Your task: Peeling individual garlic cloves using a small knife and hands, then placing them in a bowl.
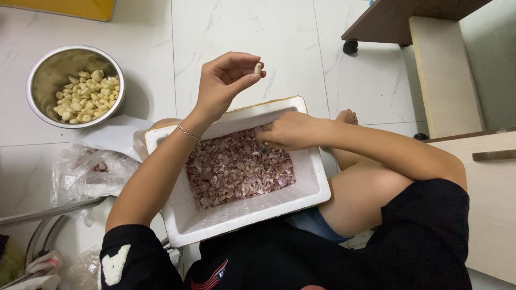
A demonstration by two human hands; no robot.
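My left hand (226, 80) is raised above the far rim of a white foam box (317, 185) and pinches a peeled garlic clove (258, 68) between thumb and fingertips. My right hand (287, 130) reaches into the box, fingers down among the purple garlic skins (236, 169) that fill it. What the right fingers grip is hidden. The box rests on my lap. A steel bowl (40, 75) with several peeled cloves (86, 95) stands on the floor at the far left.
A clear plastic bag (88, 172) lies on the white tiled floor left of the box. Metal chair legs (48, 212) run at lower left. A brown wheeled table (398, 21) and a beige cabinet (494, 188) stand on the right.
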